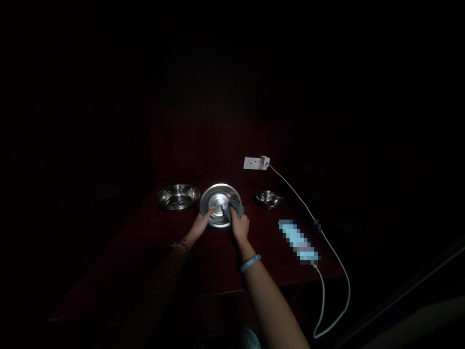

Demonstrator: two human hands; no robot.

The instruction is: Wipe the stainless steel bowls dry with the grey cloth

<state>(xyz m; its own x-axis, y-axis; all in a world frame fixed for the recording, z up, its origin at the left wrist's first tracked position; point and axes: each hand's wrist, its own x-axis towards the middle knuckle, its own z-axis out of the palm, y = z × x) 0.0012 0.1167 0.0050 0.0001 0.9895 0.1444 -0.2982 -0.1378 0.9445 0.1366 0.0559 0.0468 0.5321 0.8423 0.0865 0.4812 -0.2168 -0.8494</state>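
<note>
A round, shiny steel bowl is tilted up toward me above the dark red table. My left hand grips its lower left rim, thumb on the inside. In my right hand is a bunched dark grey cloth, pressed against the bowl's right inner side. The fingers behind the bowl and under the cloth are hidden. To the left stands a wider steel bowl with something small and reddish inside it. A smaller steel bowl sits to the right.
The dark red table ends at a front edge near me. A lit, blurred phone-like device lies at the right. Its white cable loops past the edge and up to a plug in the wall socket. The surroundings are very dark.
</note>
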